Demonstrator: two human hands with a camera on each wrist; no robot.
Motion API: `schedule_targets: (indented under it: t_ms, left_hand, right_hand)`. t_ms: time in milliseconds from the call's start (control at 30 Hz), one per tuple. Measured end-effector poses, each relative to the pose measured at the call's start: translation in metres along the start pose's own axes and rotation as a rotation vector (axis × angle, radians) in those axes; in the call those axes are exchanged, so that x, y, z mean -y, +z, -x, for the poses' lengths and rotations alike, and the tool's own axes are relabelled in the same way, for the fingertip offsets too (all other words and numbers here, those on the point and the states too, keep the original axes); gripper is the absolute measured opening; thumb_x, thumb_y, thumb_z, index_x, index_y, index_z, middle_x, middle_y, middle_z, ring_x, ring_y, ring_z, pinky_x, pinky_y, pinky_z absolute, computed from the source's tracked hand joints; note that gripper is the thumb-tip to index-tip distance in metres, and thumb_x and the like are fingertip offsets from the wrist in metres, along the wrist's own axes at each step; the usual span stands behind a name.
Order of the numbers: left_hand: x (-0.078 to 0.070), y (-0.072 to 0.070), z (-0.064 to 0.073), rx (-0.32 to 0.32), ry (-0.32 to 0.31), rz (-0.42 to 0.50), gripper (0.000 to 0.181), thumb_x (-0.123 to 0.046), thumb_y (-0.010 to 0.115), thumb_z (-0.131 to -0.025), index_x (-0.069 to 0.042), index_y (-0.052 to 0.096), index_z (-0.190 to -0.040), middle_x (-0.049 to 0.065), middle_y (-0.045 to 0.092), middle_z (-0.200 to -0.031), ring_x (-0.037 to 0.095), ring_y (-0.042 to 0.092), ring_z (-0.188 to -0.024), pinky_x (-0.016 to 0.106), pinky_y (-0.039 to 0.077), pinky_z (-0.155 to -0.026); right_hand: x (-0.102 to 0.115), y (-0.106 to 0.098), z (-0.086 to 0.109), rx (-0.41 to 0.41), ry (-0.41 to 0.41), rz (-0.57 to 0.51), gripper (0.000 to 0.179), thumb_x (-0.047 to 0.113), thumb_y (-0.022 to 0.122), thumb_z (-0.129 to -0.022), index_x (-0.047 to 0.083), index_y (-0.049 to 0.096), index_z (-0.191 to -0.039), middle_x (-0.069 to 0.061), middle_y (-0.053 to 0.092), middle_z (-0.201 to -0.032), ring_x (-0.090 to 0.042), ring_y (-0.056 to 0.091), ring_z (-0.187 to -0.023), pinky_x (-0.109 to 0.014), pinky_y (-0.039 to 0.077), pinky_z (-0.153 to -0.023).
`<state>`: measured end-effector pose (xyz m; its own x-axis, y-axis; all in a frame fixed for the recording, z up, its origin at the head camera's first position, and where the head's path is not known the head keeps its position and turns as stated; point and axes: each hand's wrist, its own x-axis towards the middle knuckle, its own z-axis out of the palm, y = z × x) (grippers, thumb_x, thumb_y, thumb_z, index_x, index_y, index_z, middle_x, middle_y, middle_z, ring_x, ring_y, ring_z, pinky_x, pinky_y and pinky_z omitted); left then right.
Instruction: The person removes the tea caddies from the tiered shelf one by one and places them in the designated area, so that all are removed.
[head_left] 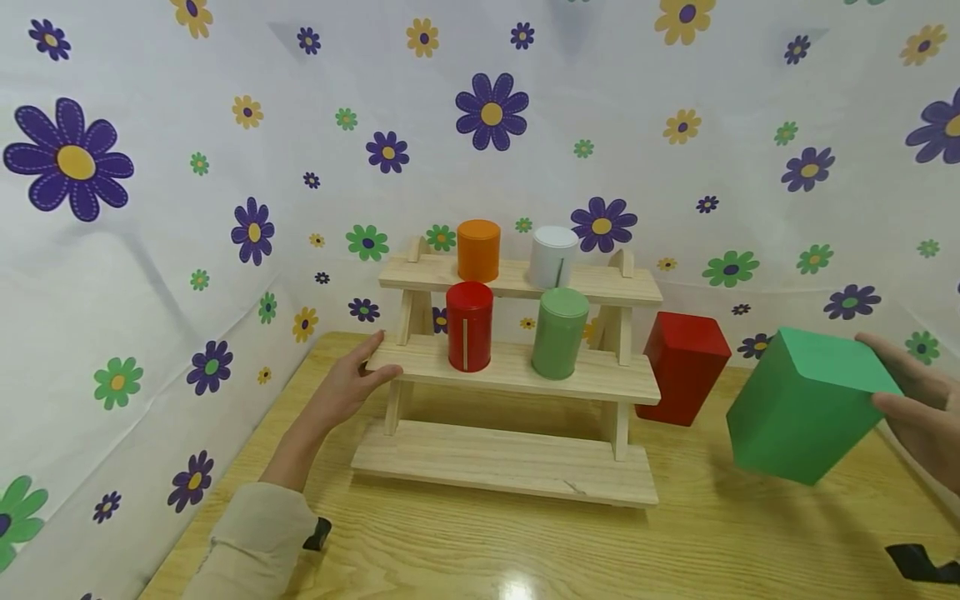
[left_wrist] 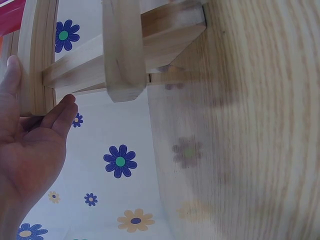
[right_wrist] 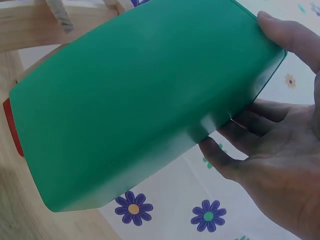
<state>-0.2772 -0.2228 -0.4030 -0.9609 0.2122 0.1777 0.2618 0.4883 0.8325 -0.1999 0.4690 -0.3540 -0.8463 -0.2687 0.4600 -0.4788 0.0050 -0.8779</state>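
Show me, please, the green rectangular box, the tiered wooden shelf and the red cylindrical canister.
Green rectangular box (head_left: 810, 410): head view, front side.
Tiered wooden shelf (head_left: 512, 362): head view, bare middle board.
Red cylindrical canister (head_left: 476, 329): head view, curved side.

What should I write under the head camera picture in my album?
Left hand gripping a wooden shelf with four cans, right hand holding a tilted green box near a red box.

The red canister (head_left: 481, 327), with a pale upright strip on its front, is the landmark. To its right stands a pale green canister (head_left: 559, 335). Higher up, an orange canister (head_left: 478, 252) stands behind it and a white canister (head_left: 549, 260) behind and right. Farther right and lower is a red box (head_left: 684, 371). Below it spreads the wood-grained surface (head_left: 450, 542); behind hangs white cloth (head_left: 600, 75) with purple, yellow and green flowers.
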Motion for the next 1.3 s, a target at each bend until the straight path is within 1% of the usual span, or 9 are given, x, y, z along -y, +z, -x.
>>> schedule_targets:
  t_ms: [300,367,500,633,767,933,1067,1167,1300]
  left_hand:
    - [0.003,0.0,-0.001,-0.003,-0.006,-0.014,0.087,-0.043,0.065,-0.102,-0.004,0.019,-0.165,0.016,0.017,-0.17,0.039,0.029,-0.151,0.051,0.037,-0.116]
    - [0.002,-0.001,-0.002,-0.004,-0.006,-0.019,0.087,-0.044,0.065,-0.102,-0.004,0.019,-0.165,0.015,0.018,-0.17,0.039,0.028,-0.152,0.051,0.036,-0.117]
    - [-0.001,-0.002,-0.003,-0.005,0.0,-0.029,0.088,-0.044,0.065,-0.102,-0.003,0.019,-0.165,0.016,0.018,-0.17,0.038,0.027,-0.153,0.051,0.036,-0.117]
    - [-0.001,-0.002,-0.002,-0.006,-0.004,-0.029,0.087,-0.043,0.066,-0.102,-0.003,0.02,-0.164,0.016,0.018,-0.17,0.037,0.025,-0.153,0.051,0.036,-0.117]
    - [-0.002,-0.001,0.0,-0.002,-0.011,-0.016,0.087,-0.042,0.066,-0.102,-0.002,0.019,-0.164,0.016,0.018,-0.17,0.038,0.023,-0.154,0.051,0.035,-0.117]
    - [0.0,0.0,0.0,-0.003,-0.006,-0.009,0.087,-0.041,0.066,-0.102,-0.002,0.019,-0.164,0.015,0.018,-0.17,0.036,0.022,-0.154,0.051,0.035,-0.118]
    - [-0.001,0.001,0.0,-0.004,-0.003,-0.002,0.087,-0.041,0.066,-0.102,-0.003,0.019,-0.164,0.015,0.018,-0.17,0.036,0.024,-0.154,0.051,0.035,-0.117]
    - [-0.003,0.0,0.0,-0.006,-0.009,0.003,0.087,-0.039,0.067,-0.102,-0.003,0.019,-0.164,0.016,0.018,-0.17,0.037,0.025,-0.153,0.051,0.036,-0.117]
    - [-0.003,-0.001,0.001,-0.006,-0.007,0.009,0.087,-0.039,0.067,-0.102,-0.002,0.018,-0.164,0.016,0.017,-0.17,0.037,0.024,-0.154,0.052,0.035,-0.117]
  right_hand:
    - [-0.017,-0.008,-0.004,0.024,0.051,0.035,0.075,-0.019,0.034,-0.104,0.016,0.013,-0.167,0.007,0.02,-0.166,0.006,0.031,-0.14,-0.004,0.03,-0.105]
    - [-0.021,-0.011,-0.006,0.041,0.07,0.052,0.076,-0.018,0.034,-0.105,0.017,0.01,-0.168,0.009,0.011,-0.171,0.009,0.022,-0.146,-0.005,0.027,-0.108]
    - [-0.031,-0.018,-0.009,0.068,0.12,0.118,0.076,-0.015,0.034,-0.106,0.019,0.003,-0.168,0.005,-0.009,-0.173,0.001,-0.001,-0.155,-0.006,0.019,-0.112]
    - [-0.042,-0.024,-0.012,0.085,0.159,0.176,0.076,-0.011,0.035,-0.108,0.02,0.0,-0.168,0.004,-0.009,-0.173,-0.001,0.0,-0.156,-0.006,0.024,-0.109]
    - [-0.054,-0.031,-0.014,0.109,0.163,0.122,0.075,-0.008,0.036,-0.109,0.022,0.001,-0.168,0.004,-0.01,-0.173,0.0,0.002,-0.155,-0.006,0.029,-0.107]
    - [-0.07,-0.04,-0.019,0.188,0.115,-0.025,0.073,-0.008,0.032,-0.109,0.024,0.003,-0.167,0.012,-0.01,-0.172,0.006,0.005,-0.153,-0.007,0.03,-0.109]
    - [-0.069,-0.035,-0.022,0.167,0.145,-0.013,0.073,-0.008,0.033,-0.11,0.022,-0.001,-0.167,0.004,-0.018,-0.172,0.0,0.001,-0.155,-0.007,0.031,-0.109]
    - [-0.068,-0.032,-0.026,0.153,0.156,-0.013,0.074,-0.01,0.031,-0.109,0.02,-0.004,-0.167,-0.002,-0.02,-0.172,0.001,0.007,-0.155,-0.007,0.032,-0.108]
    - [-0.072,-0.03,-0.031,0.152,0.162,-0.054,0.074,-0.009,0.029,-0.109,0.019,-0.006,-0.167,0.0,-0.02,-0.172,0.006,0.013,-0.152,-0.006,0.033,-0.106]
